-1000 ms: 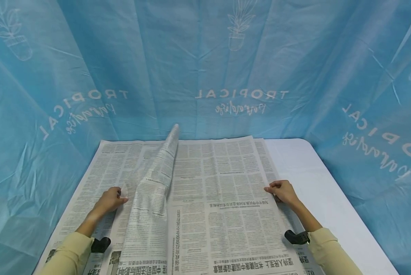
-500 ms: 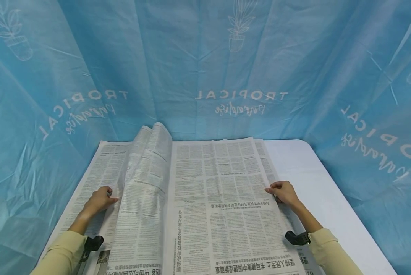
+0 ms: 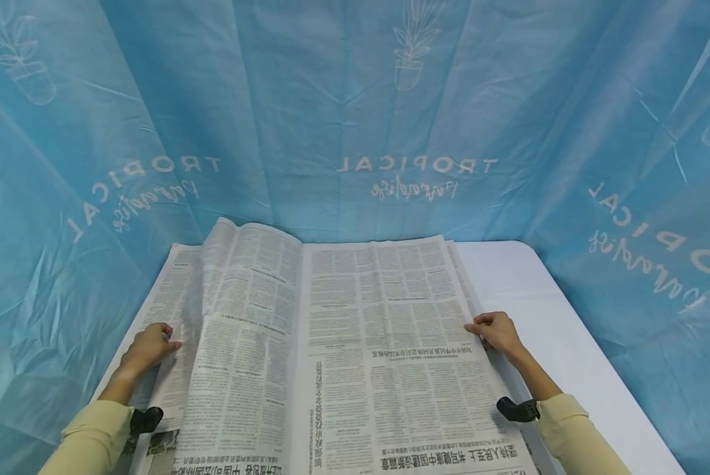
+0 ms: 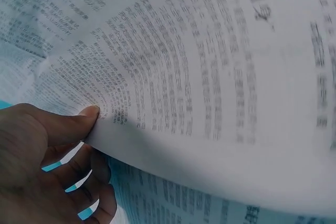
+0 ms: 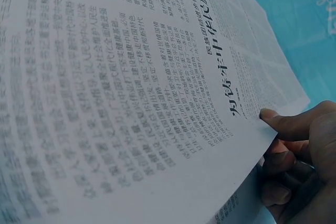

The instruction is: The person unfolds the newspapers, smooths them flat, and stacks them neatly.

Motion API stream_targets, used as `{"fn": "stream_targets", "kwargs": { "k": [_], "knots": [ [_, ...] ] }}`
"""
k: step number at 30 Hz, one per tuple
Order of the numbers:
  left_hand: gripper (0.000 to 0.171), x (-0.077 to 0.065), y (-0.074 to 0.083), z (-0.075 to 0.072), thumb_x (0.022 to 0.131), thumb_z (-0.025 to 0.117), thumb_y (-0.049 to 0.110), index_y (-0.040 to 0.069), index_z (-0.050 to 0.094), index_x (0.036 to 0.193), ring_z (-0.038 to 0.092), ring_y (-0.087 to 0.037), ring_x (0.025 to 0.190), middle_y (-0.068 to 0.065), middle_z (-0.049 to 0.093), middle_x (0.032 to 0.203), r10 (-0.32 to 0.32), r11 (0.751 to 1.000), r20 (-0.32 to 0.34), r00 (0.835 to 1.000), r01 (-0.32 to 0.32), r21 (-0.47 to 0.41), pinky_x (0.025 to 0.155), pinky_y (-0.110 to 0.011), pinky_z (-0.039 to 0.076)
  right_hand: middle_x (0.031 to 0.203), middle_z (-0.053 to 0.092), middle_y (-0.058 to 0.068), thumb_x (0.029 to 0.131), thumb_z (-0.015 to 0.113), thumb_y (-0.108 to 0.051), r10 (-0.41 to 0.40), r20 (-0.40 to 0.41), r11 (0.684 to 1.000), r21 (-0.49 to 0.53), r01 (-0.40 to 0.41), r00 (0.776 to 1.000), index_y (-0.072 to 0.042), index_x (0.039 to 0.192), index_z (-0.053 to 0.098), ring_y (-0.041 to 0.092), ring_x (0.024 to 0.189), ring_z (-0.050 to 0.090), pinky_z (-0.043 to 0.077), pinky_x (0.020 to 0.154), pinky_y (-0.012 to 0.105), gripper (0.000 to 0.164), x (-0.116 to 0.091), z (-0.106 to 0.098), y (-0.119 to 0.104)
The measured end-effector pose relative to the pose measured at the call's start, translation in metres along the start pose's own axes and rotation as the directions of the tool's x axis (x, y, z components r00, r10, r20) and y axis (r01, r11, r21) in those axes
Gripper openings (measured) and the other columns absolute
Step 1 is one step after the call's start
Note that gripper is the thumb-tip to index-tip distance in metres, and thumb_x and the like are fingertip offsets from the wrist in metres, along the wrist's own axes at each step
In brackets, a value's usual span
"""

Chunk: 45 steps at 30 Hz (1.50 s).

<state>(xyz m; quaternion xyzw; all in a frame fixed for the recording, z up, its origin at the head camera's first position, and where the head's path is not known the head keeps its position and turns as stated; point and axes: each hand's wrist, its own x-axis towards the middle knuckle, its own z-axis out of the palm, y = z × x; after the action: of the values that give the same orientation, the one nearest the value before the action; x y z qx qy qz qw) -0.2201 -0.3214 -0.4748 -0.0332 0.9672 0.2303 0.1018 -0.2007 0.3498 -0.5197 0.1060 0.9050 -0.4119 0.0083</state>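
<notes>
A large newspaper [image 3: 390, 330] lies spread wide over the table, its left page [image 3: 242, 343] bulging upward in a curve. My left hand [image 3: 148, 349] pinches that page's outer edge between thumb and fingers, as the left wrist view shows with the thumb [image 4: 79, 121] on top of the paper. On the other side my right hand [image 3: 497, 333] pinches the right page's edge, its thumb [image 5: 278, 121] on the print and the other fingers curled beneath. More newspaper sheets lie under both pages, partly hidden.
The white tabletop [image 3: 527, 290] shows along the right side, with a rounded far corner. A blue curtain [image 3: 355, 132] with white lettering hangs close behind the table and along both sides. A black wrist camera [image 3: 147, 420] sits on the left wrist, another on the right.
My left hand has moved left and slightly toward me, drawing the page with it. The narrow raised fold has spread into a broad curved page. My right hand has shifted slightly right.
</notes>
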Motion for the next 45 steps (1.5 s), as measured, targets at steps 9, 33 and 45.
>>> {"fn": "stream_targets", "kwargs": {
  "k": [9,33,45],
  "knots": [
    [0.041,0.004,-0.021,-0.004,0.085,0.059,0.013,-0.016,0.045,0.110,0.056,-0.046,0.085,-0.037,0.054,0.101,0.001,1.000,-0.042,0.999,-0.001,0.001,0.064,-0.049,0.044,0.069,0.062,0.007,0.080,0.069,-0.021,0.024,-0.023,0.999,-0.046,-0.025,0.999,0.007,0.091,0.063,0.015,0.056,0.050,0.040,0.046,0.026,0.031,0.000,-0.006,0.002],
    [0.034,-0.004,-0.051,-0.005,0.085,0.057,0.009,-0.017,0.053,0.106,0.058,-0.036,0.065,-0.034,0.060,0.085,-0.034,0.989,-0.349,0.937,-0.020,-0.149,0.049,-0.036,0.042,0.069,0.061,0.008,0.080,0.068,-0.021,0.004,-0.038,0.995,-0.100,-0.008,0.999,0.008,0.090,0.064,0.016,0.059,0.051,0.041,0.049,0.025,0.031,0.001,-0.019,0.009],
    [0.037,-0.001,-0.044,-0.010,0.091,0.050,0.019,-0.005,0.052,0.119,0.053,-0.042,0.081,-0.028,0.056,0.099,-0.258,0.956,-0.384,0.886,0.177,-0.233,0.056,-0.045,0.036,0.072,0.060,0.008,0.081,0.068,-0.024,0.078,-0.057,0.994,-0.074,-0.082,0.995,0.008,0.094,0.063,0.015,0.061,0.051,0.041,0.048,0.024,0.035,0.000,-0.026,0.020]
  ]
}}
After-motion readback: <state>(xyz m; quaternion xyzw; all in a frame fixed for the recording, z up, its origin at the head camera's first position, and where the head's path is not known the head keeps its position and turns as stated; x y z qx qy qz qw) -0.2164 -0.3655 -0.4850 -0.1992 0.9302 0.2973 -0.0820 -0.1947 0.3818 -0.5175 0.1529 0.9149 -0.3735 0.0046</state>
